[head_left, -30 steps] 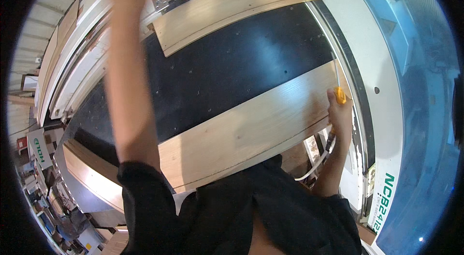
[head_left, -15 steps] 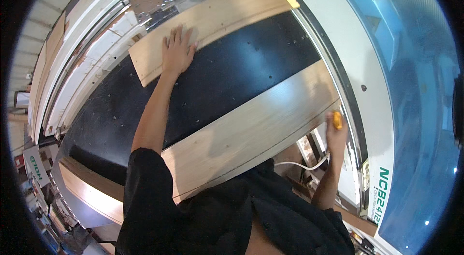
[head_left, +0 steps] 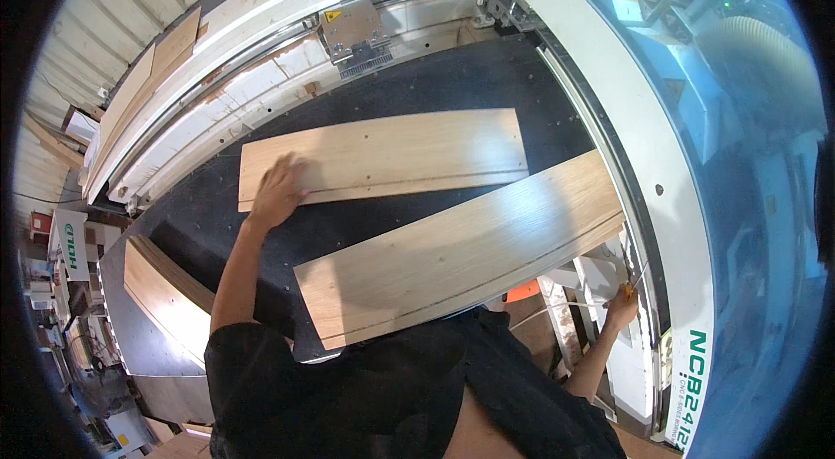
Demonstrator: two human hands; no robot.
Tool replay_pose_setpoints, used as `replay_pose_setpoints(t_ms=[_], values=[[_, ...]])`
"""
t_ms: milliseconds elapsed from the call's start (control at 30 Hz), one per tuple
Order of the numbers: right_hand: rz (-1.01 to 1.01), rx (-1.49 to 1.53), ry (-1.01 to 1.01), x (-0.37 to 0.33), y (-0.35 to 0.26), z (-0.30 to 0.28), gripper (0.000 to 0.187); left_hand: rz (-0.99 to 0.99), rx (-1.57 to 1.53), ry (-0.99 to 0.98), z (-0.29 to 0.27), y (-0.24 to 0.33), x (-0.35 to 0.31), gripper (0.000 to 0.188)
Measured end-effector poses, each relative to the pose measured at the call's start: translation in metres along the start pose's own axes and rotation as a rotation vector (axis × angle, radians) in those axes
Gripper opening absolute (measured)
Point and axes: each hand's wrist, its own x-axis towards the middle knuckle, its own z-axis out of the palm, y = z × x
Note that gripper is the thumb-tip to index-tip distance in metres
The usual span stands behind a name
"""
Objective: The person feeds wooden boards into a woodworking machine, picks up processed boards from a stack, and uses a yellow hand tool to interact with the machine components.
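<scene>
My left hand lies with fingers spread on the left end of a pale wood board, which rests flat on the black table. Nearer to me, a second wood board lies slanted across the front, its right end higher in the picture. A groove runs along the near side of each board. Low at the right, beyond the front board's near edge, my right hand is closed round a yellow-handled tool with a thin metal shaft. Its exact kind is too small to tell.
The black tabletop extends behind the boards. More boards stand stacked at the left. A white rail with a metal carriage runs along the back. A white machine frame with a blue cover curves down the right side.
The far board has come nearer and turned level, with my left hand on it. My right hand has moved lower, away from the front board's right end. The head view has shifted.
</scene>
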Motion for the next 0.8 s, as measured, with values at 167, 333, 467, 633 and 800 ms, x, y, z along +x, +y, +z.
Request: replay_pose_setpoints(t_ms=[167, 333, 467, 633, 800], values=[[-0.217, 0.063, 0.424, 0.01, -0.09, -0.034, 0.033, -0.575, -0.097, 0.204, 0.001, -0.082, -0.078, 0.069], [-0.714, 0.543, 0.011, -0.009, -0.292, -0.021, 0.028, -0.495, -0.26, 0.299, 0.022, -0.128, -0.109, 0.062], [-0.907, 0.222, -0.418, -0.021, -0.384, 0.063, 0.04, -0.657, -0.314, 0.196, 0.036, -0.107, -0.093, 0.079], [-0.777, 0.0, -0.913, -0.008, -0.412, 0.114, 0.086, -0.862, -0.313, 0.198, 0.016, -0.047, -0.075, 0.088], [-0.816, -0.021, -0.802, -0.026, -0.438, 0.11, 0.079, -1.093, -0.428, 0.186, -0.01, -0.039, -0.086, 0.076]])
